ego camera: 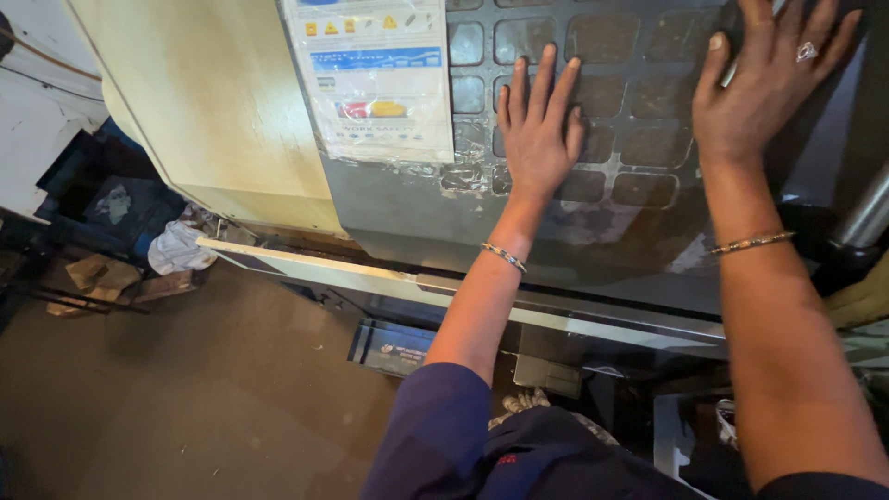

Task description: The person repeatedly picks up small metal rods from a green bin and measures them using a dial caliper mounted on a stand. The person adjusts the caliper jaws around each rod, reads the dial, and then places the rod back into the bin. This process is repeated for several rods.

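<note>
**Both hands flat on the dark machine door**

Left hand (539, 130) lies spread and flat, palm down, on the dark grey metal machine door with a grid of square window panes (519, 208), fingers fanned toward the door's upper edge and covering several panes near the middle of the grid. A beaded bracelet sits at its wrist. The right hand (764, 79) presses on the same door near its upper right corner, fingers splayed and pointing the same way, a ring on one finger and a thin bangle on the forearm; the fingertips run out of view at the top, and neither hand pinches or grips anything.

The door's long axis runs from left to right across the machine front, its lower edge meeting a pale metal rail (389, 278) that slants from the left down to the right. A plastic-covered white safety label with yellow and blue markings (378, 79) is stuck over the door's left edge, beside a cream painted machine panel (208, 102).

As for containers, a dark blue crate (106, 199) stands on the floor (204, 389) at the left, holding crumpled cloth or paper; what else is in it cannot be made out. A white rag (176, 248) lies just beside it.
</note>
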